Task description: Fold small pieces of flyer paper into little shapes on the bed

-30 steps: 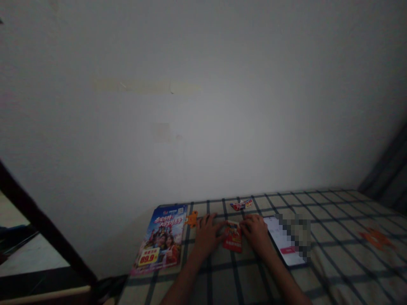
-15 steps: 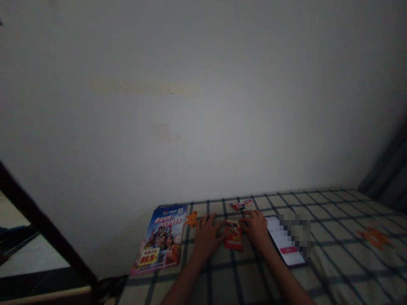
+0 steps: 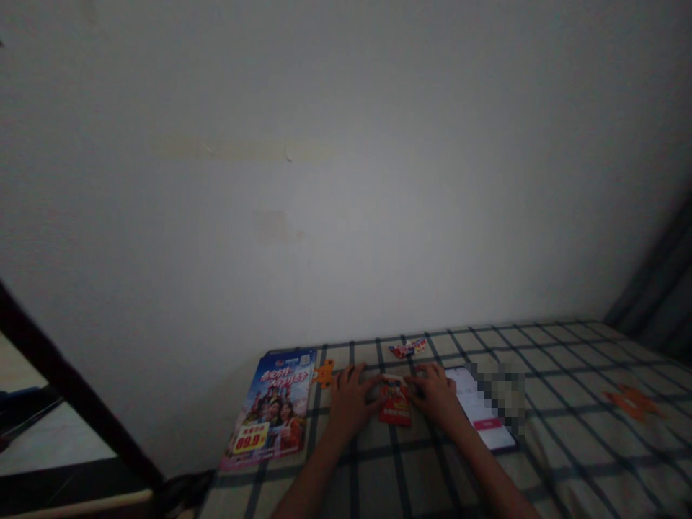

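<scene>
A small red packet (image 3: 395,404) with yellow and white print lies flat on the checked bed cloth, between my two hands. At its left edge is my left hand (image 3: 352,396), fingers spread over the cloth and thumb reaching to the packet's upper left corner. My right hand (image 3: 437,393) rests at the upper right edge, its fingers bent but apart, fingertips touching or very close to the packet. Whether any fingertip grips the edge is too dim to tell. Just right of my right hand lies a phone (image 3: 481,407) with a lit screen, its upper left part near the wrist.
Glossy leaflets (image 3: 273,411) lie at the left, beside an orange bear-like shape (image 3: 324,373). A crumpled red, white and blue wrapper (image 3: 408,349) sits near the wall (image 3: 378,216). Another orange shape (image 3: 632,401) shows at right. A dark bar (image 3: 76,382) slants past the bed's left side.
The view has shifted very slightly. Both hands and the packet keep nearly the same places, with only slight finger movement.
</scene>
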{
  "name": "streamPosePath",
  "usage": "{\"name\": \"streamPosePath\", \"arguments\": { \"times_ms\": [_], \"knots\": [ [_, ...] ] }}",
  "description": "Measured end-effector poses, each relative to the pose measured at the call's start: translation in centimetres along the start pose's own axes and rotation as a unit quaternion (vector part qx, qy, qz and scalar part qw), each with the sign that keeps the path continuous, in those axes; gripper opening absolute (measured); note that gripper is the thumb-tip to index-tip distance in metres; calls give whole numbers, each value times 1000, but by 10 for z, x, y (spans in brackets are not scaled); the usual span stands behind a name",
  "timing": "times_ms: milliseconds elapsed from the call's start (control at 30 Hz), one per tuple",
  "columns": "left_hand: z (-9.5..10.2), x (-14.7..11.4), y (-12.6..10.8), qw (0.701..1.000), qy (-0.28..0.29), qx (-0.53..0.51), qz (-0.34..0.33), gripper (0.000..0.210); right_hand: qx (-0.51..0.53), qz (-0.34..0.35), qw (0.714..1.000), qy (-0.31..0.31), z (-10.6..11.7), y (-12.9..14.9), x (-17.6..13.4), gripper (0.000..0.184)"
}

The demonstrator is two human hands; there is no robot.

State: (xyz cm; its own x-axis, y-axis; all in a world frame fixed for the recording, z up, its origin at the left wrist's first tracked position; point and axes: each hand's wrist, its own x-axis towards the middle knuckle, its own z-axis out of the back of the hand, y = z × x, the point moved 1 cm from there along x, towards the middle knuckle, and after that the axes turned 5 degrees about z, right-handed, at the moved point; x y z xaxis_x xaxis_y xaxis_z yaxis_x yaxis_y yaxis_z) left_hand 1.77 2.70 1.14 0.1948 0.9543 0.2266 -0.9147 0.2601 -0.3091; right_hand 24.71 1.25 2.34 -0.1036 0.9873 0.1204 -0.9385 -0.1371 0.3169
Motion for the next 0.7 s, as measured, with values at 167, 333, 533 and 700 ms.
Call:
{"name": "streamPosePath", "arguments": {
  "times_ms": [167,333,533,700],
  "knots": [
    [4,0,-1,1000,11,-3,0,45,-9,3,1000,25,-1,-2,-5,44],
    [5,1,-2,1000,16,-1,1,44,-9,-2,999,53,3,1,-8,57],
    [3,2,0,1000,23,9,1,47,-20,12,996,83,6,2,-10,69],
    [0,2,0,999,30,13,4,49,-20,13,993,117,9,0,-12,80]
  ]
}}
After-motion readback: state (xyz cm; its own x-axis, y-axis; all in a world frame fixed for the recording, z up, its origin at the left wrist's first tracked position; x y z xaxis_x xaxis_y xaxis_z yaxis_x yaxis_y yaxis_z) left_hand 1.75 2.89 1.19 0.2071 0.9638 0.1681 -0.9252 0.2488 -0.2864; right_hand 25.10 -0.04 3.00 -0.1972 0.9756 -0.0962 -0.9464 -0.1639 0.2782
